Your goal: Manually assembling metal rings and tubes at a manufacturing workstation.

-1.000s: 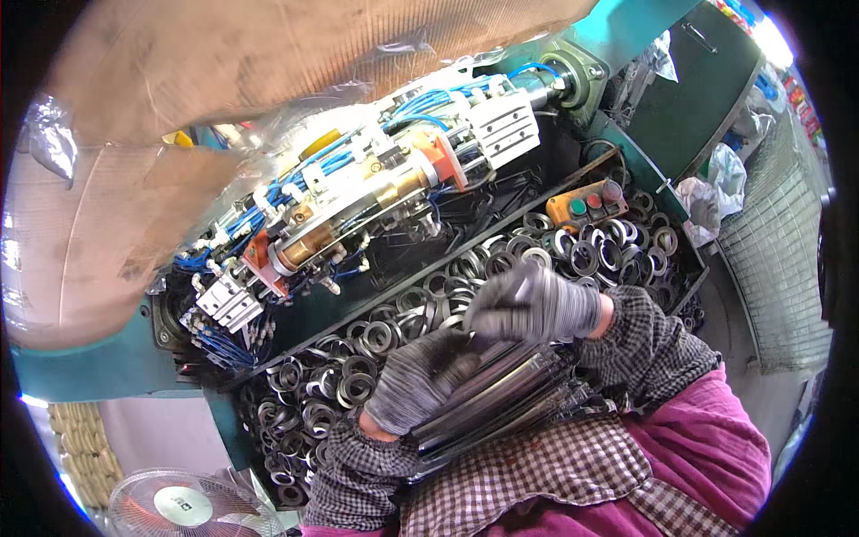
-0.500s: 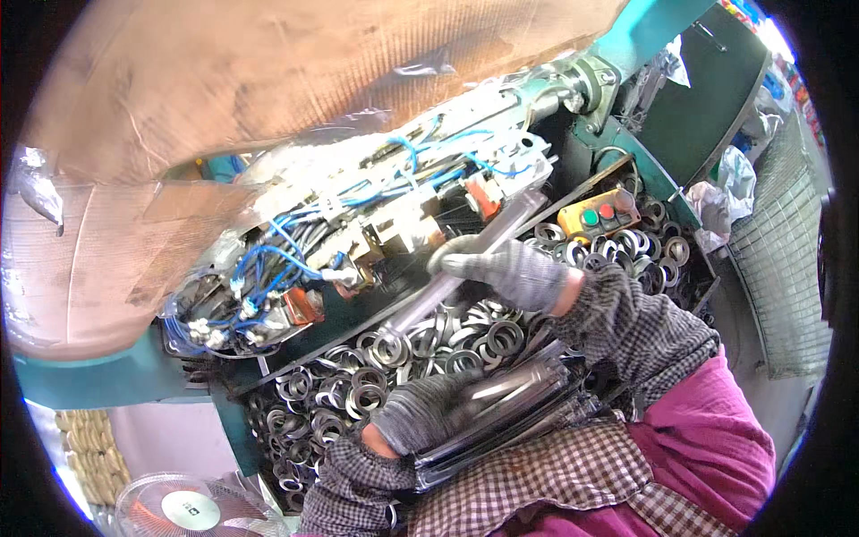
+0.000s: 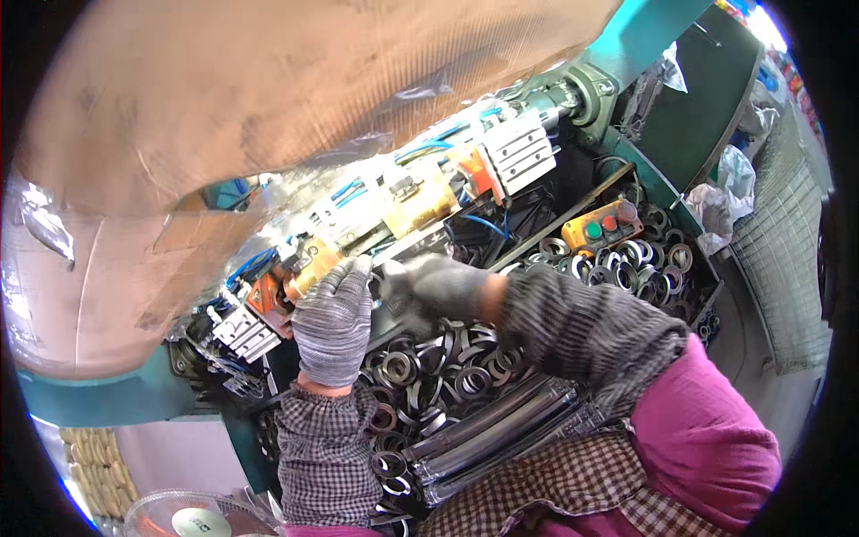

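Whereas a second ago both gloved hands lay low over the tray (image 3: 689, 295) of metal rings (image 3: 447, 376), the left hand (image 3: 333, 324) and right hand (image 3: 429, 288) are now raised together to the brass machine part (image 3: 313, 259), fingers curled; any grip cannot be told.

Your left hand (image 3: 333, 322) wears a grey knitted cloth glove, matt and ribbed; your right hand (image 3: 429, 288) wears a darker one. Below them lie glossy dark metal rings (image 3: 447, 367). Above them, the brass-coloured metal cylinder (image 3: 420, 204) shines, under rough brown cardboard (image 3: 268, 89).
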A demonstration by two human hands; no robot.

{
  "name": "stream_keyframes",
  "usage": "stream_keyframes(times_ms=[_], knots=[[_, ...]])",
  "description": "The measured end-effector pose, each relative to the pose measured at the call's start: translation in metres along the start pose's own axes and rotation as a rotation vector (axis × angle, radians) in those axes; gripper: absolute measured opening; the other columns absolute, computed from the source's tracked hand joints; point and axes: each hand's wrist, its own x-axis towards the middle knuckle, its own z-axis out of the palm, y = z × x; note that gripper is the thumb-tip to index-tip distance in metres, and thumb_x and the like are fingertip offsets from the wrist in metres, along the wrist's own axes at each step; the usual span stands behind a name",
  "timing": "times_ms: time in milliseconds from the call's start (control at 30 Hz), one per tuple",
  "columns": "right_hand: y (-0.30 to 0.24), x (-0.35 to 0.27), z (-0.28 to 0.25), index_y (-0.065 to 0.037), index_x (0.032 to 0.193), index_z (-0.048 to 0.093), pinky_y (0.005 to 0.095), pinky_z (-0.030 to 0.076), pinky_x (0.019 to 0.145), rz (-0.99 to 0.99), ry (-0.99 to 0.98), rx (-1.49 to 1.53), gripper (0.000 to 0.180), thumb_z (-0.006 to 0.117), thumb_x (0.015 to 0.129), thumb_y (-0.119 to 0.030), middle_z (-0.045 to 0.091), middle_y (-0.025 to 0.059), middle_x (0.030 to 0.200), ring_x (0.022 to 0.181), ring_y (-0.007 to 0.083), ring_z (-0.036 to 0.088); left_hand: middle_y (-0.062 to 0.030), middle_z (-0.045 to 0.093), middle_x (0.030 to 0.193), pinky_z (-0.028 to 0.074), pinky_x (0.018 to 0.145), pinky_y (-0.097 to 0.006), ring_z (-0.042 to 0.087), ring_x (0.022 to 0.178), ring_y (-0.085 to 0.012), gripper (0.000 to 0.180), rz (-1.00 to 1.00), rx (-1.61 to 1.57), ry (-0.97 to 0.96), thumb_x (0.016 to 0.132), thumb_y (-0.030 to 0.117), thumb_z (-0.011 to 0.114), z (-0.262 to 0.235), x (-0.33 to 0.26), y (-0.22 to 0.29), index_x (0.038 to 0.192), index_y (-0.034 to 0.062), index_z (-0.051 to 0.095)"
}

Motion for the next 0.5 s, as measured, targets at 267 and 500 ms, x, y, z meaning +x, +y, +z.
stream_keyframes(times_ms=[267,500], knots=[[0.031,-0.101,-0.028,-0.005,0.084,0.068,0.0407,0.054,0.058,0.016,-0.031,-1.298,0.014,0.057,0.078,-0.011,0.068,0.0153,0.076,0.071,0.0317,0.069,-0.0166,0.067,0.106,0.051,0.084,-0.038,0.065,0.095,-0.0318,0.034,-0.053,-0.201,0.099,0.082,0.012,0.071,0.059,0.029,-0.035,0.114,0.0041,0.063],[0.002,-0.114,-0.040,-0.002,0.089,0.064,0.0406,0.054,0.059,-0.076,0.117,-1.322,0.016,0.056,0.081,-0.014,0.066,0.0154,0.076,0.072,0.0311,0.067,-0.0151,0.068,0.091,0.052,0.084,-0.038,0.065,0.087,-0.0345,0.025,-0.246,-0.233,-0.663,0.077,0.014,0.073,0.019,-0.085,0.007,0.101,0.0068,0.069]])
